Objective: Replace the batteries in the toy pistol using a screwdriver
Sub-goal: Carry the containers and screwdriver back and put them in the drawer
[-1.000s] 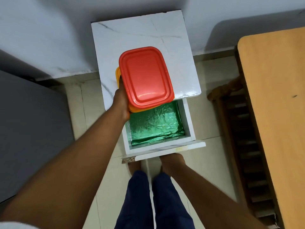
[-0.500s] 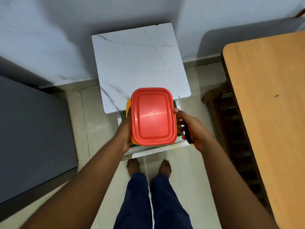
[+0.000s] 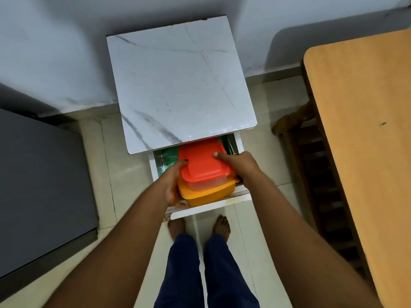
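We look down on a white cabinet [image 3: 178, 85] with a marble-look top, standing against the wall. To its right a wooden table [image 3: 364, 134] is cut off by the frame edge; to its left a grey surface [image 3: 40, 185] is also cut off. Below the cabinet top its drawer [image 3: 211, 205] stands pulled out, lined with green foil [image 3: 166, 156]; the top hides the drawer's back part.

In the drawer opening we hold two stacked boxes, the red-lidded box [image 3: 202, 163] on the yellow box [image 3: 209, 194]. Our left hand [image 3: 173, 185] is closed on the stack's left side, thumb on the red lid. Our right hand [image 3: 238, 163] presses the right side, fingers curled over the lid; something dark and yellow peeks from behind it, too hidden to name. We cannot tell whether the boxes touch the drawer floor. The toy pistol, batteries and screwdriver are not identifiable; the boxes' contents are hidden.
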